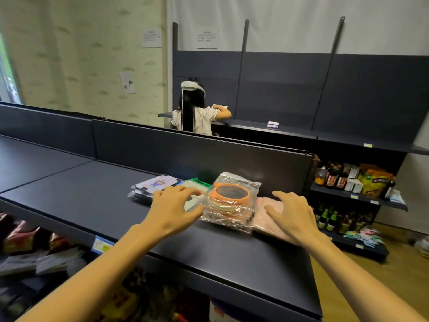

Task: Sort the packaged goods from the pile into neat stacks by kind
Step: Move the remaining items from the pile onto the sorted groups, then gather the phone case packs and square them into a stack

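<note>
Head view shows left hand and right hand spread, grasping nothing, flanking the orange-ring bags mid-sort; next, I'd judge, squaring that stack.

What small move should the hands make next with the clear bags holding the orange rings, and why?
Probably close both hands on the clear bags with orange rings and square them up. The left hand and right hand flank the stack with fingers spread, gripping nothing, and the bags lie skewed, overlapping the pink packs on the shelf.
</note>
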The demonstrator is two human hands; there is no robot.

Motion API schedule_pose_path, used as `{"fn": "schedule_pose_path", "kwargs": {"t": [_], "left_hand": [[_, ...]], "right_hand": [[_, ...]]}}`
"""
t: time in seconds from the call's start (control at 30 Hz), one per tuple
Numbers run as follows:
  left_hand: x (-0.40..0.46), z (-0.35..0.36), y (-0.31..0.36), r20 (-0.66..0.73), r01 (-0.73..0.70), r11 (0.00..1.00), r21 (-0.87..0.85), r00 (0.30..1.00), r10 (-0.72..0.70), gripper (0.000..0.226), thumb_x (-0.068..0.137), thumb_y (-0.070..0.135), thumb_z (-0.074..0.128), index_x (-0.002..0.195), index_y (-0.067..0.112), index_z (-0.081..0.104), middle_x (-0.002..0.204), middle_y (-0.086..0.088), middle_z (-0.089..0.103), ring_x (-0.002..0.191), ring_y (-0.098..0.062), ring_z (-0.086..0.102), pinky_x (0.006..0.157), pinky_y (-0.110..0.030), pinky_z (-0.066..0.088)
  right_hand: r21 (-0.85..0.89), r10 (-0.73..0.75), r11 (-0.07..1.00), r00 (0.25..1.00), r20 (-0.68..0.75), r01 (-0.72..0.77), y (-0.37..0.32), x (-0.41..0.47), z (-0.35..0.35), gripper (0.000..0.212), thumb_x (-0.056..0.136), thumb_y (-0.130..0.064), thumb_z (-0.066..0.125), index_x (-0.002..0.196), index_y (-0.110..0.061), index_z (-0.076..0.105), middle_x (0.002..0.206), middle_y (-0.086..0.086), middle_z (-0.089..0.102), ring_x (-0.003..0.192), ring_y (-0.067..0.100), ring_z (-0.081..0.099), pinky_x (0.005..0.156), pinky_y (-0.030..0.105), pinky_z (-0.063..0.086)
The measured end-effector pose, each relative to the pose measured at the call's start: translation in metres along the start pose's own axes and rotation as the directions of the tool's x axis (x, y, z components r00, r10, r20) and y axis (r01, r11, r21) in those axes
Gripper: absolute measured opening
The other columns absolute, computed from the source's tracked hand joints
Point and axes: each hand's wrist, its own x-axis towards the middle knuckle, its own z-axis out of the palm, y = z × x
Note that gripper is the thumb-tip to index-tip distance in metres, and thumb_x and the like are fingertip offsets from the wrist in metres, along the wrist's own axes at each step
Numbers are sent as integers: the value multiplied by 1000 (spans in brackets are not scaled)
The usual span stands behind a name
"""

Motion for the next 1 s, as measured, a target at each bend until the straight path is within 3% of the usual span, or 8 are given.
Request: {"fn": "schedule_pose_path", "kwargs": {"t": [0.3,0.4,0.57,0.7,0.83,1.0], "left_hand": [[-3,-31,-60,16,-14,999,44,1000,14,62,72,67,28,119,40,57,129,13,58,117,-14,49,95,-37,29],[-8,-43,-88,34,-8,999,50,999,6,55,76,61,36,122,39,55,131,11,56,114,-16,49,93,-35,29],[-22,-58,-145,46,1,998,67,999,-4,75,64,71,20,123,39,54,128,8,57,113,-16,49,92,-34,29],[-26,-62,-186,87,-9,995,102,996,0,75,64,70,18,125,41,51,128,9,56,117,-15,48,96,-35,30],[-20,-59,-210,120,-15,997,80,993,5,75,64,70,17,125,42,50,130,10,55,119,-14,47,98,-35,29],[-2,-45,-237,142,-17,998,65,990,8,75,64,70,16,125,42,49,130,11,54,121,-13,46,100,-36,28]], "right_hand": [[17,-166,986,982,-88,168,-101,-7,-3,52,87,-49,55,135,-27,51,125,2,59,113,26,50,91,39,43],[13,-180,983,979,-97,183,-133,-10,5,51,88,-48,55,134,-29,51,127,2,58,114,27,49,93,39,42],[10,-197,980,978,-73,199,-185,-11,27,54,88,-48,54,137,-26,48,130,3,56,120,28,47,98,39,40],[4,-220,975,973,-74,220,-222,-16,48,53,88,-47,54,136,-24,49,122,6,60,115,30,50,98,38,38],[-18,-239,971,970,-48,238,-243,-17,67,49,88,-47,53,134,-28,50,117,0,62,107,26,53,92,35,38],[-21,-225,974,974,-7,224,-255,3,88,51,88,-46,53,136,-30,47,122,-3,61,111,22,50,94,33,37]]}}
